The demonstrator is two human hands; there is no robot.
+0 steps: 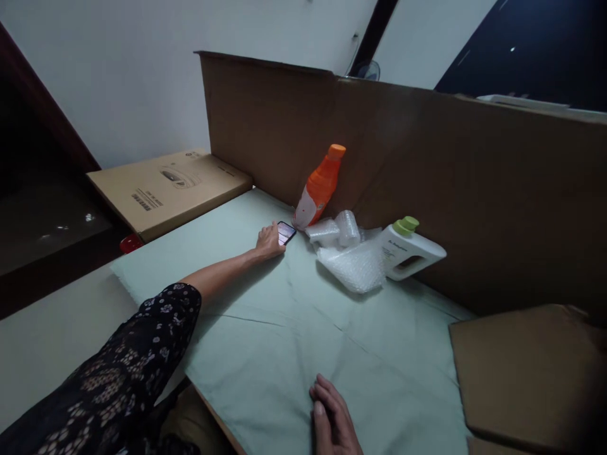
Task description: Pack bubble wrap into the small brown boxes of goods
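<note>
My left hand [270,242] reaches far across the pale green cloth [265,354], its fingers and thumb closed on the near edge of a smartphone [286,233] with a lit screen. Just beyond the phone, an orange bottle [322,186] with a white label leans back against the cardboard wall. Crumpled bubble wrap [353,265] lies to the right of the phone. Beside it stands a white handled jug [412,253] with a green cap. Close to the camera, my right hand [334,420] hovers or rests over the cloth, fingers loosely bent, thumb apart, nothing visible in it.
A tall cardboard panel [403,151] borders the far side. On the left lies a flat printed carton [175,189], with a small red object [130,244] below its corner. Another cardboard box [526,373] stands at the right edge. A white surface [66,328] extends at left.
</note>
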